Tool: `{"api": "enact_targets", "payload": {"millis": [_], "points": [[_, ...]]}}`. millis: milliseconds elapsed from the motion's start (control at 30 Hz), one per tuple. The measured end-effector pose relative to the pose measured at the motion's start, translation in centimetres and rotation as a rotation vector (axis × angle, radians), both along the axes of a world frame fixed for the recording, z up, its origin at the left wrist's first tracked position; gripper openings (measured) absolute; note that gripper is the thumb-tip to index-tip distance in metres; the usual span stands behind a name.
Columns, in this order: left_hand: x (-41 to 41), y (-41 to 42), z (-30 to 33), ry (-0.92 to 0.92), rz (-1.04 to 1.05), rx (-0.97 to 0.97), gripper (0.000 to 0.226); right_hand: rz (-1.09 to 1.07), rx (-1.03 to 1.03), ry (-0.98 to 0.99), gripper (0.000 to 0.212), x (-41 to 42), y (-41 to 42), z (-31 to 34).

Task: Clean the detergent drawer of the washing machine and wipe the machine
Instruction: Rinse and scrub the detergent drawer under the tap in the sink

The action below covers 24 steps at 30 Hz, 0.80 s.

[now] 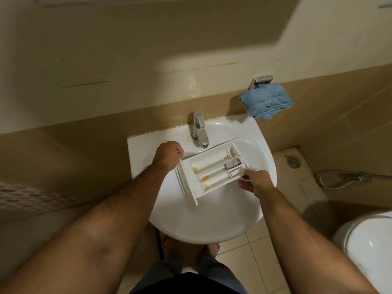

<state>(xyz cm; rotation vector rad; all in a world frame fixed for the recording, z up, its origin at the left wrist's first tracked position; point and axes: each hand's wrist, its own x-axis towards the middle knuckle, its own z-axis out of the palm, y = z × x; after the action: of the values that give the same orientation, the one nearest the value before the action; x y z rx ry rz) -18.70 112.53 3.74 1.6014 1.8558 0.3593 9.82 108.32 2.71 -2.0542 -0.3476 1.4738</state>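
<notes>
A white detergent drawer (209, 171) lies across the basin of a white sink (212, 219), under the chrome tap (199, 129). Its three long compartments carry orange-brown stains, and a small grey insert sits near its far end. My left hand (167, 154) grips the drawer's front panel at the left, fingers curled. On the right, my right hand (255, 181) pinches the drawer's rear edge between thumb and fingers. No water runs from the tap. The washing machine is out of view.
A blue cloth (267, 101) hangs from a chrome holder on the tiled wall right of the tap. A toilet (369, 249) stands at the lower right. A floor drain (293, 161) and a hose lie on the tiled floor right of the sink.
</notes>
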Motion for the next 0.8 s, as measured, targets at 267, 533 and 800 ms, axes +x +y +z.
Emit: {"api": "enact_targets", "payload": {"millis": [267,533,800], "points": [[-0.2,0.1,-0.9,-0.004,0.028,-0.029,0.012,0.452,0.305,-0.691,0.034,-2.9,2.4,4.6],[-0.2,-0.9,-1.6,-0.094,0.064,-0.021,0.013,0.821,0.562,-0.495,0.034,-12.0,10.5,7.9],[0.0,-1.3,-1.5,-0.086,0.043,-0.033,0.030,0.892,0.565,-0.626,0.025,-12.6,12.3,7.0]]}}
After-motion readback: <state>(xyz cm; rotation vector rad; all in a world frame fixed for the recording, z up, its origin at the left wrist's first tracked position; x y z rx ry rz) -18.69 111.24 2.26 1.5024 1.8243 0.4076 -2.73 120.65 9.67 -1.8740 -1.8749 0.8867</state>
